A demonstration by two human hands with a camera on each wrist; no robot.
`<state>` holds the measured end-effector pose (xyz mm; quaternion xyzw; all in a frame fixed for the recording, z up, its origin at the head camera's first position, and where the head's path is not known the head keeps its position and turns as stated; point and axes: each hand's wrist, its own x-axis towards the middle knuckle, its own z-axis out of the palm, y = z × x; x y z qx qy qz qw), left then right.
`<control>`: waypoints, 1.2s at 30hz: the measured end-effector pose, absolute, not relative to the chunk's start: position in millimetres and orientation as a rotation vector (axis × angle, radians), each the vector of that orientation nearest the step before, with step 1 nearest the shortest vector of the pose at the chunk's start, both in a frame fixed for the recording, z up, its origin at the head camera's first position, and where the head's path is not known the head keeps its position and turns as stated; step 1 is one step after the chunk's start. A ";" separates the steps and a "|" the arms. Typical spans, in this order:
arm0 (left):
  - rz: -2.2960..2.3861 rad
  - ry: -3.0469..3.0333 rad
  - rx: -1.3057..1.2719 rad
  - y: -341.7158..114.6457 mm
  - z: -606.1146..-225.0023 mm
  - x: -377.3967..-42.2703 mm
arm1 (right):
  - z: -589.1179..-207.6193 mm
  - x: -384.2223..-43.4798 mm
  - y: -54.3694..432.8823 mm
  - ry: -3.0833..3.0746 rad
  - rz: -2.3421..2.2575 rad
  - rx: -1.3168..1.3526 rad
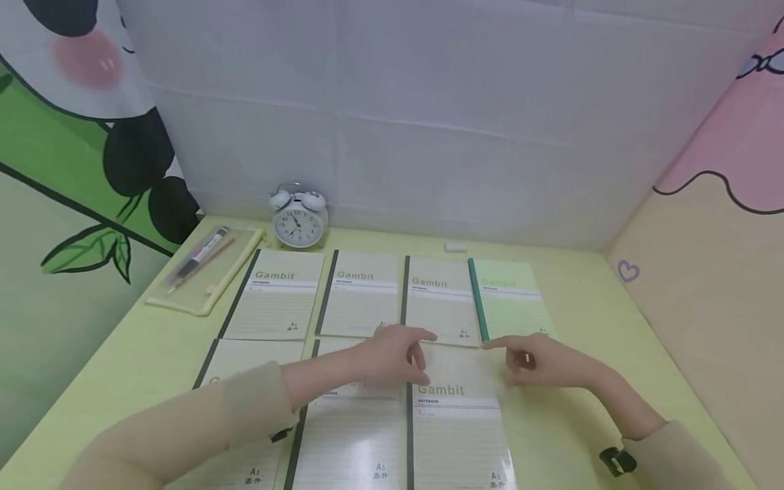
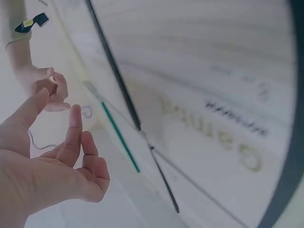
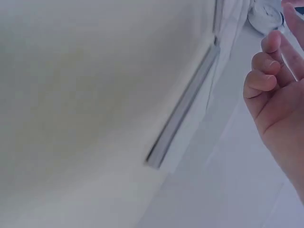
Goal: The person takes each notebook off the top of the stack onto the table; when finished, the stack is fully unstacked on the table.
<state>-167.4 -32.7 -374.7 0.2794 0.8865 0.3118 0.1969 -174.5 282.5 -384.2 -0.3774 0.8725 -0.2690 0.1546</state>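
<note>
Several A5 notebooks lie in two rows on the table. In the head view, my left hand (image 1: 388, 354) is over the seam between a back-row notebook (image 1: 437, 299) and a front-row notebook (image 1: 459, 435). Its index finger points right and it holds nothing. My right hand (image 1: 551, 361) is at that front notebook's upper right corner, index finger pointing left, other fingers bent, also holding nothing. Whether the fingertips touch the covers, I cannot tell. Just behind the right hand lies a green notebook (image 1: 511, 296). The left hand partly covers the middle front notebook (image 1: 349, 435).
On the yellow table (image 1: 582, 286), a white alarm clock (image 1: 298, 221) stands at the back left. Beside it lies a pale tray (image 1: 245, 272) with a pen (image 1: 202, 255) in it. A small white eraser (image 1: 456, 247) sits behind the back row. Walls enclose the back and sides.
</note>
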 end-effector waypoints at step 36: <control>1.097 2.465 0.812 56.1 -392.0 -270.6 | -398.8 -246.5 381.5 2.729 -1.092 -0.544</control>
